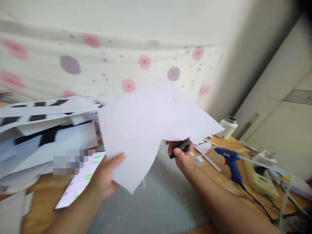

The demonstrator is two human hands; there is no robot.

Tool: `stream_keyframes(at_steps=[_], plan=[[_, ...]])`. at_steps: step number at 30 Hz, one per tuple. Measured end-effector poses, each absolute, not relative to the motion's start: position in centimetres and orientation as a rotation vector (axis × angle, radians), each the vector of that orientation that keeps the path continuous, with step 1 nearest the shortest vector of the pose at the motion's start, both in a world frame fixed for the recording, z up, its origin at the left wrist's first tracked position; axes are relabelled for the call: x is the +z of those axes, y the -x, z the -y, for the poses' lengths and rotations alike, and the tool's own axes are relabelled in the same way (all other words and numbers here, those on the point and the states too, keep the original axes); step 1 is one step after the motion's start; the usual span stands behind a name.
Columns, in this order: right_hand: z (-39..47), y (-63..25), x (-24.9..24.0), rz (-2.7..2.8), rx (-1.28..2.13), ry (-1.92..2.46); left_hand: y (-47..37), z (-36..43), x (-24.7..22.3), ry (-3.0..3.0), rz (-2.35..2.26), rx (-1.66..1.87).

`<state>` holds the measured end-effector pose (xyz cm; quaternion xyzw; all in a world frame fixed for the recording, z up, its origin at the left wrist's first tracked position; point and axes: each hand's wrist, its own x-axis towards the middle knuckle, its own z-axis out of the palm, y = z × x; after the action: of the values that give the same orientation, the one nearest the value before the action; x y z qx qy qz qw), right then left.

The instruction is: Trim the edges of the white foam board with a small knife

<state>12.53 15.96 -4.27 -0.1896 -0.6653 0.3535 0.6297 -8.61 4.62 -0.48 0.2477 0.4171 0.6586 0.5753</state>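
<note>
My left hand [108, 177] pinches the lower left part of a large white sheet [146, 117], thumb on top and fingers beneath. The sheet is raised above a grey-green mat [156, 204], with a curved notch along its near edge. A small dark mark shows on its right part. My right hand [181, 156] is wrapped round a small black tool [181, 147] at the sheet's near edge, right of the notch. What kind of tool it is cannot be made out.
Left are a lit phone [80, 182] and a pile of white and black sheets [48, 136]. On the wooden table's right lie paper scraps [203, 149], a blue glue gun [230, 164], a power strip [260, 178] and a white jar [227, 127]. A flowered cloth hangs behind.
</note>
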Motion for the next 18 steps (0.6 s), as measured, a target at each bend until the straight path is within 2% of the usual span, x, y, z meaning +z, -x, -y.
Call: stream_keyframes(at_steps=[4,9,18], plan=[[-15.3,-11.6,-3.8,1.141,0.899,0.614,9.1,-5.3,-0.4,-0.574,-0.999,1.611],[-13.5,-12.2,-1.8,1.008,1.011,0.659,9.1,-4.2,-0.1,-0.577,-0.983,1.621],[-5.6,-19.1,-1.7,0.464,0.932,0.912,6.9,1.7,-2.4,-0.611,-1.150,1.410]])
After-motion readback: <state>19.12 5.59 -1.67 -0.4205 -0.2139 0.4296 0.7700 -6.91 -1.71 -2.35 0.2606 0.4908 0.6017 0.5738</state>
